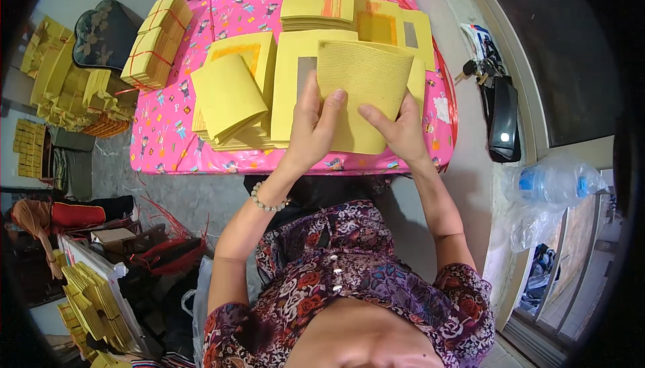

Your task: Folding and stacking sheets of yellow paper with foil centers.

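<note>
Showing its ribbed face at one o'clock, a yellow sheaf (pixel 366 75) overlaps, in view, yellow paper stacks (pixel 316 8) on a pink cover (pixel 168 143). The left hand (pixel 314 123) at its eight o'clock side and the right hand (pixel 404 131) at its four are partly closed around it, thumbs (pixel 330 109) in front, fingers (pixel 408 104) behind, forearms (pixel 235 247) entering from seven and four o'clock. At three o'clock, a clear plastic bag (pixel 531 227) wraps a bottle (pixel 547 185).

Yellow paper (pixel 363 96) between left hand (pixel 316 120) and right hand (pixel 400 129) (beaded bracelet (pixel 267 205) on left wrist (pixel 287 172)), above pink tablecloth (pixel 158 147)
</note>
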{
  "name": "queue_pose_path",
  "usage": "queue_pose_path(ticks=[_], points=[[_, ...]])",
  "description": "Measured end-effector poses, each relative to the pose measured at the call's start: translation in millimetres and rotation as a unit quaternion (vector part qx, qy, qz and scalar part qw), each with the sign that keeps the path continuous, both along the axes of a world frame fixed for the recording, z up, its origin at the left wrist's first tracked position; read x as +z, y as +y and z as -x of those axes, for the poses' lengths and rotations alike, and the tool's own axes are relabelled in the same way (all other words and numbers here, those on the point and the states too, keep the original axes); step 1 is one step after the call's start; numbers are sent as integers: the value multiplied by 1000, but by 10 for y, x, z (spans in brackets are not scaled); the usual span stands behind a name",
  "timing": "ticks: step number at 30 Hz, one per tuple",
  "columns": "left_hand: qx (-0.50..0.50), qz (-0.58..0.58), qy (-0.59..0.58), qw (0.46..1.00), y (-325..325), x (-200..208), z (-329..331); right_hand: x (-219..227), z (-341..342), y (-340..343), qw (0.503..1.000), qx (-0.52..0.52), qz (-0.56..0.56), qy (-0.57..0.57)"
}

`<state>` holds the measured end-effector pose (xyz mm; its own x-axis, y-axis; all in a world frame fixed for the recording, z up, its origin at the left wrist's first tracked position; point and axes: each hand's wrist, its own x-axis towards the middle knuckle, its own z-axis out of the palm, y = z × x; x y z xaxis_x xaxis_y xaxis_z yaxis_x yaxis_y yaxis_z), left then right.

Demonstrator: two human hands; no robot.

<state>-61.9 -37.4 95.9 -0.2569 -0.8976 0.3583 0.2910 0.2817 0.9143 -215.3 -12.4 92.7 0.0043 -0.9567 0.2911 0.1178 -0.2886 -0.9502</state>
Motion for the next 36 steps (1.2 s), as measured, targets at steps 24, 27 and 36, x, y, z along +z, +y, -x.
queue_pose_path(ticks=[24,27,36], points=[[-76,-191,-136,969,-476,-71,94,-231,504,-519,989,-80,-124,-10],[-77,-194,-167,964,-564,-148,99,-174,527,-484,983,-82,-165,-8],[-94,-200,-166,961,-530,5,262,-97,639,-173,979,-11,-191,75]])
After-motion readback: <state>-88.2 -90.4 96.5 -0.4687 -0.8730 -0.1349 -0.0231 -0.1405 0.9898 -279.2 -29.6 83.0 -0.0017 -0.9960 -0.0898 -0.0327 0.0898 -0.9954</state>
